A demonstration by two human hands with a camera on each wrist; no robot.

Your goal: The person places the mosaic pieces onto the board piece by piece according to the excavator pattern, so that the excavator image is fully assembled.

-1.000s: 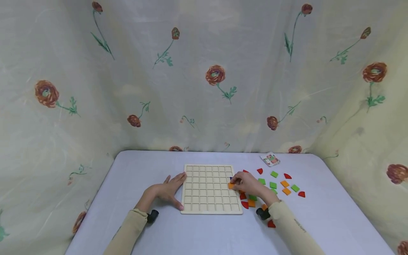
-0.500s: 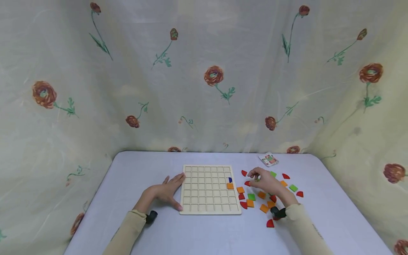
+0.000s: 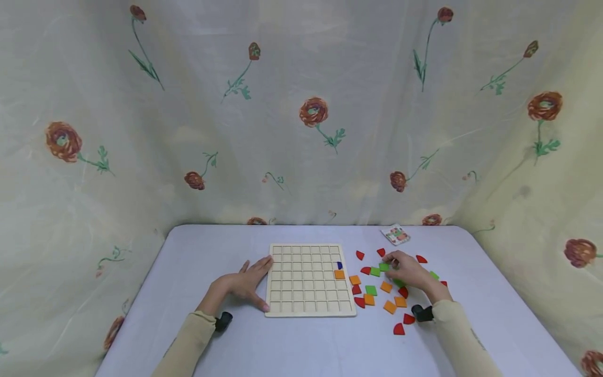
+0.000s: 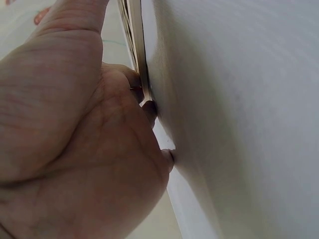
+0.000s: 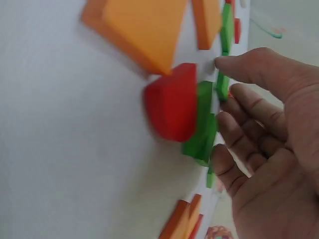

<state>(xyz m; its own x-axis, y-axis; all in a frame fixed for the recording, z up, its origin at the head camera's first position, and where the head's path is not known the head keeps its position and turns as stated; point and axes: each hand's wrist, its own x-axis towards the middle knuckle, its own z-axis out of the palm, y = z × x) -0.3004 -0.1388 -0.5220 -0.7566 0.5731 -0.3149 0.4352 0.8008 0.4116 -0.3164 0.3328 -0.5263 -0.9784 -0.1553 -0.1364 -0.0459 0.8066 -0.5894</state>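
A pale wooden grid board (image 3: pixel 306 312) lies flat on the table. An orange square tile (image 3: pixel 339 274) and a small dark blue piece (image 3: pixel 339 265) sit in cells near its right edge. My left hand (image 3: pixel 247 285) rests against the board's left side, thumb and fingers spread; in the left wrist view the hand (image 4: pixel 84 129) stands beside the board's edge (image 4: pixel 134 45). Over the loose tiles is my right hand (image 3: pixel 409 270), thumb and index apart at a green square tile (image 3: pixel 384 267). The right wrist view shows fingertips (image 5: pixel 227 63) by a green tile (image 5: pixel 223 82), without a clear grip.
Red quarter-round pieces (image 3: pixel 399 329), orange squares (image 3: pixel 390 307) and green squares (image 3: pixel 371 290) are scattered right of the board. A small patterned card (image 3: pixel 396 234) lies at the back right of the table (image 3: pixel 226 235). A flowered curtain surrounds the table.
My right hand has moved right from the board to the loose tiles, leaving the orange square in its cell. The left hand has stayed at the board's left side.
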